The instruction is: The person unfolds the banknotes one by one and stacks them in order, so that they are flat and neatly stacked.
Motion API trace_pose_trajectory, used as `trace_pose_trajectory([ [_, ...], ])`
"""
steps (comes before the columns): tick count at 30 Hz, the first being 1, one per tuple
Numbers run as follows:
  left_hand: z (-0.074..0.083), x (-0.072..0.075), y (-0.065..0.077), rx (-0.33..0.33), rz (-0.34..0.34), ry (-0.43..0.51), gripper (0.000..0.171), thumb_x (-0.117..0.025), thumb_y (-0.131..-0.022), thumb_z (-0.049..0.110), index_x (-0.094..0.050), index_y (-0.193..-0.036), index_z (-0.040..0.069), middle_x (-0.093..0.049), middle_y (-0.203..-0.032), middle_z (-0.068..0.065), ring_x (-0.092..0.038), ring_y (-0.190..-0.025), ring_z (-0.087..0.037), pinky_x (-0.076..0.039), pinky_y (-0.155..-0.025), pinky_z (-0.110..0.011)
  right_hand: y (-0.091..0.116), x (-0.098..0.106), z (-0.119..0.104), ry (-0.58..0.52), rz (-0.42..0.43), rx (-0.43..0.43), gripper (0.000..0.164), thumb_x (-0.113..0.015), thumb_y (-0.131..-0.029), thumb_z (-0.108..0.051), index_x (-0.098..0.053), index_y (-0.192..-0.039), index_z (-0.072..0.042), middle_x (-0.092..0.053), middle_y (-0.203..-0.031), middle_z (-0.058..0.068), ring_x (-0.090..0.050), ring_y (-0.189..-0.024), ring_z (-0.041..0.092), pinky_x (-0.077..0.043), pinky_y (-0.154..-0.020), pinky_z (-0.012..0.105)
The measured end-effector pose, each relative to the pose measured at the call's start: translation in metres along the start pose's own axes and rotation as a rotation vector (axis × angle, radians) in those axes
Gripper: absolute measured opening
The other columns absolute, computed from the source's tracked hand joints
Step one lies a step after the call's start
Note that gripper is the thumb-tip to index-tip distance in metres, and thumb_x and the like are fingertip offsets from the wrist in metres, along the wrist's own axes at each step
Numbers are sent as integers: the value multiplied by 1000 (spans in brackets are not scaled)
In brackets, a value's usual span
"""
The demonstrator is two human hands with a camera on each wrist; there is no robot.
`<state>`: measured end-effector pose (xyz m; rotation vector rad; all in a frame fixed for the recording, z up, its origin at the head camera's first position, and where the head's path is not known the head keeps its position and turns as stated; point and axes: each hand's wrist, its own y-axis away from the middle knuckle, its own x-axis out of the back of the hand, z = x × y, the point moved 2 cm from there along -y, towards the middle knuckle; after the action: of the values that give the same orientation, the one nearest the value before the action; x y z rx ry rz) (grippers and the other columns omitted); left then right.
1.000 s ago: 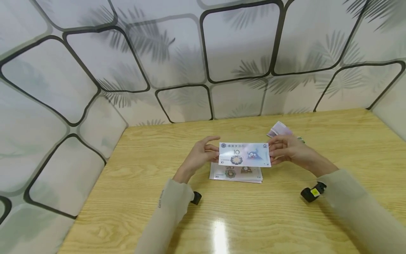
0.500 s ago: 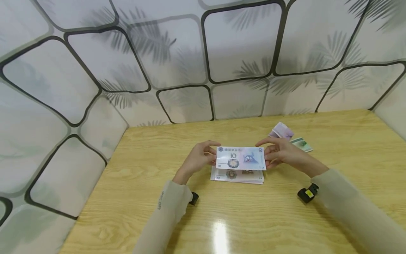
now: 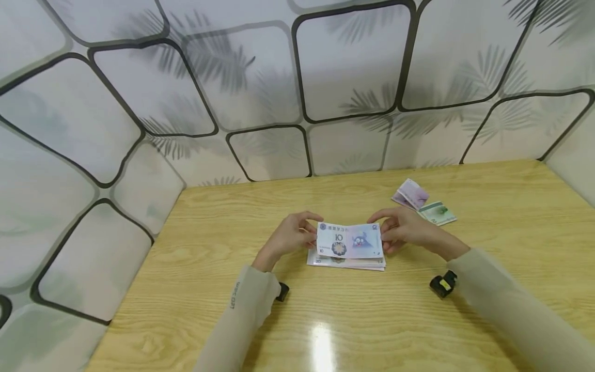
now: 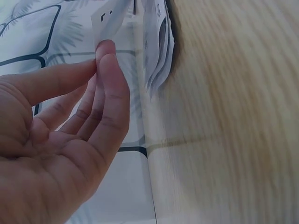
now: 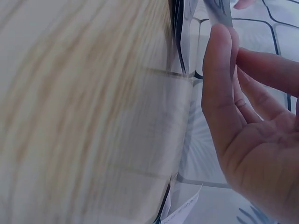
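Observation:
A play banknote (image 3: 350, 241) printed with a 10 and a blue cartoon figure is stretched between both hands. My left hand (image 3: 290, 236) pinches its left edge between thumb and fingers, as the left wrist view also shows with the note's corner (image 4: 110, 16). On the opposite edge my right hand (image 3: 404, 228) pinches the note the same way. Just beneath it lies a small stack of banknotes (image 3: 346, 263), with a 20 on top, mostly covered in the head view. In the left wrist view the stack (image 4: 160, 51) sits on the table, apart from the held note.
Behind the right hand lie a folded purple note (image 3: 411, 194) and a green note (image 3: 438, 213). The wooden table (image 3: 362, 320) meets a patterned wall covering (image 3: 348, 67) at its back and left. Dark wrist cameras (image 3: 443, 283) hang under the cuffs.
Both hands have lowered the 10 note toward the person, so it covers more of the stack. The right hand moved left and down, uncovering the green note behind it.

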<state>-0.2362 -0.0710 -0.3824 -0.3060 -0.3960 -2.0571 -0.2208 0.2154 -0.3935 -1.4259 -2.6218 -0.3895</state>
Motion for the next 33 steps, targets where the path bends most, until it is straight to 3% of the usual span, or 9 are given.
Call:
trace_pose_trajectory([
  [8,-2,2,4,-2,-29,-82,37,-59,-95,-14,-61,-131,-6,-64,-92,-16,-63,-71,-21,-55,-63,-26,0,-7,-2,-12,-53,-38,60,-57,-86,14,-37,-142,18,-63,-81,11,-65,-65,13,-61,-62,29],
  [14,-4,1,5,6,-25,-176,33,-60,-95,-12,-64,-126,-6,-64,-89,-13,-61,-70,-18,-53,-61,-25,-3,-12,0,8,-91,-67,58,-57,-85,14,-37,-139,20,-61,-78,8,-64,-64,13,-60,-61,27],
  [20,-4,0,3,39,-24,-177,28,-57,-98,-7,-65,-125,-7,-66,-90,-15,-65,-72,-19,-57,-63,-27,-1,-11,-3,59,-83,-72,51,-59,-90,12,-39,-136,20,-61,-78,7,-63,-63,13,-59,-59,26],
  [25,-8,-3,4,81,13,-238,28,-60,-98,-4,-67,-125,-2,-64,-94,-13,-58,-68,-17,-50,-58,-22,0,-10,-4,87,-69,-64,48,-62,-91,10,-42,-133,19,-63,-77,7,-63,-62,13,-59,-58,26],
  [28,-5,-5,3,46,22,-297,28,-61,-98,-2,-67,-125,0,-64,-97,-13,-54,-70,-17,-44,-57,-22,4,-4,-4,105,-48,-55,44,-62,-91,10,-44,-130,19,-64,-78,8,-63,-63,15,-60,-59,29],
  [33,5,-8,-1,-23,39,-337,27,-62,-99,1,-68,-125,1,-64,-103,-14,-59,-84,-22,-49,-63,-26,13,11,-2,126,-3,-50,36,-60,-93,8,-46,-125,20,-66,-83,10,-63,-69,17,-61,-62,32],
])
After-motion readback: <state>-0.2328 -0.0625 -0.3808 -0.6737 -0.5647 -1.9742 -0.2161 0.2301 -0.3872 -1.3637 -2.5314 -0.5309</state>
